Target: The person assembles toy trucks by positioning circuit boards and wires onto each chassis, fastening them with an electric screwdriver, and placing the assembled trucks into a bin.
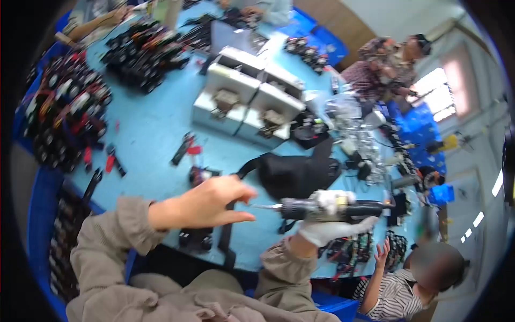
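A black electric screwdriver (343, 210) lies across my right hand (327, 228), which wears a white glove and has its fingers wrapped round the tool. Its thin metal bit points left. Near the bit's tip is my left hand (206, 204), bare, with thumb and fingers apart and nothing visible between them. Beneath and behind my left hand, a dark device (196, 240) rests on the blue table (155, 139). A black bag or cloth (295, 172) lies just beyond the screwdriver. Farther off, a small black part with red (185, 149) sits on the table.
Two white machines (241, 96) stand mid-table. Piles of dark parts (70, 112) with wires fill the left side, more (142, 53) behind. Clear plastic bags (348, 118) lie right. A person in stripes (402, 295) sits at the lower right; another person (386, 67) is at the back right.
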Demonstrator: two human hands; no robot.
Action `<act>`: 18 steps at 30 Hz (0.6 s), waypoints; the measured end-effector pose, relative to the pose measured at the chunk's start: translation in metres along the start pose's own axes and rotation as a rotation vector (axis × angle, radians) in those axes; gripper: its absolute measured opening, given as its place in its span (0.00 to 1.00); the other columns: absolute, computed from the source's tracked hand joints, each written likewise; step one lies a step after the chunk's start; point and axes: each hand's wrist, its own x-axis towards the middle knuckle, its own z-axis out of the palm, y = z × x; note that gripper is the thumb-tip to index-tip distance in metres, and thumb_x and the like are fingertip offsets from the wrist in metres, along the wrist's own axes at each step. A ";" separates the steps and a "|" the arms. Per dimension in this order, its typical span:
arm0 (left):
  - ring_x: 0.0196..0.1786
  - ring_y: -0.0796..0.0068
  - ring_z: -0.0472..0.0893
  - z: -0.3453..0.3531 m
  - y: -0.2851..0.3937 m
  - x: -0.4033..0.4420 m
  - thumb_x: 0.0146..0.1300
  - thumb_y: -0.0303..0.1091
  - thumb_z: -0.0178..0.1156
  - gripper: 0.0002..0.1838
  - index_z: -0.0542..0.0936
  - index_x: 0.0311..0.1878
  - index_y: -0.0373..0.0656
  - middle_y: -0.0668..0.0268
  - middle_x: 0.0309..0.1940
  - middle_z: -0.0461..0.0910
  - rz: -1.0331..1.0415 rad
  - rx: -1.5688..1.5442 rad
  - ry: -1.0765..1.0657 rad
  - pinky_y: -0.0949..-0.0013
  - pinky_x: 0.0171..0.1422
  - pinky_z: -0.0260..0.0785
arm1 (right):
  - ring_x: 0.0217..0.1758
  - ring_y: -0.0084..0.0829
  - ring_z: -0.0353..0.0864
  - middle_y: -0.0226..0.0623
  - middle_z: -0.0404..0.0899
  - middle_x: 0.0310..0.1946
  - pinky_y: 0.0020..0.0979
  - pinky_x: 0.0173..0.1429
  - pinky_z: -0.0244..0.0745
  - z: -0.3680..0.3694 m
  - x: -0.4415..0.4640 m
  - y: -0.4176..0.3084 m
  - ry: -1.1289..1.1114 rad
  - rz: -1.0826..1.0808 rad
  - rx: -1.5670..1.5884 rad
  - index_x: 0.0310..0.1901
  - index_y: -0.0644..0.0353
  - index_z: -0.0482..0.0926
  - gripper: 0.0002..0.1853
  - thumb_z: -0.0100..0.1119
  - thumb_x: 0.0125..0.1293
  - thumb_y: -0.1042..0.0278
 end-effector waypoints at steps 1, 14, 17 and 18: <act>0.32 0.64 0.76 0.001 0.001 0.000 0.53 0.34 0.65 0.13 0.78 0.40 0.38 0.60 0.28 0.77 -0.030 0.009 -0.016 0.65 0.36 0.67 | 0.10 0.25 0.65 0.29 0.67 0.11 0.26 0.17 0.61 0.003 -0.002 0.003 0.004 0.033 0.048 0.23 0.56 0.73 0.38 0.47 0.47 0.19; 0.21 0.72 0.73 0.004 0.006 -0.028 0.52 0.30 0.66 0.06 0.83 0.32 0.39 0.64 0.19 0.76 -0.161 -0.066 0.004 0.70 0.24 0.63 | 0.11 0.27 0.69 0.32 0.69 0.14 0.29 0.19 0.68 0.021 -0.033 0.024 -0.293 -0.138 -0.125 0.28 0.56 0.70 0.38 0.39 0.53 0.20; 0.21 0.74 0.73 0.007 0.002 -0.045 0.50 0.29 0.67 0.06 0.84 0.33 0.40 0.65 0.20 0.77 -0.184 -0.106 0.055 0.71 0.24 0.63 | 0.11 0.28 0.68 0.30 0.67 0.12 0.30 0.19 0.68 0.016 -0.041 0.032 -0.324 -0.040 -0.150 0.26 0.54 0.67 0.38 0.38 0.52 0.19; 0.21 0.74 0.73 0.008 0.002 -0.051 0.50 0.29 0.67 0.06 0.84 0.33 0.40 0.65 0.20 0.77 -0.195 -0.122 0.072 0.71 0.25 0.63 | 0.09 0.27 0.66 0.29 0.65 0.11 0.31 0.18 0.67 0.013 -0.041 0.034 -0.304 -0.010 -0.157 0.25 0.54 0.66 0.38 0.37 0.51 0.18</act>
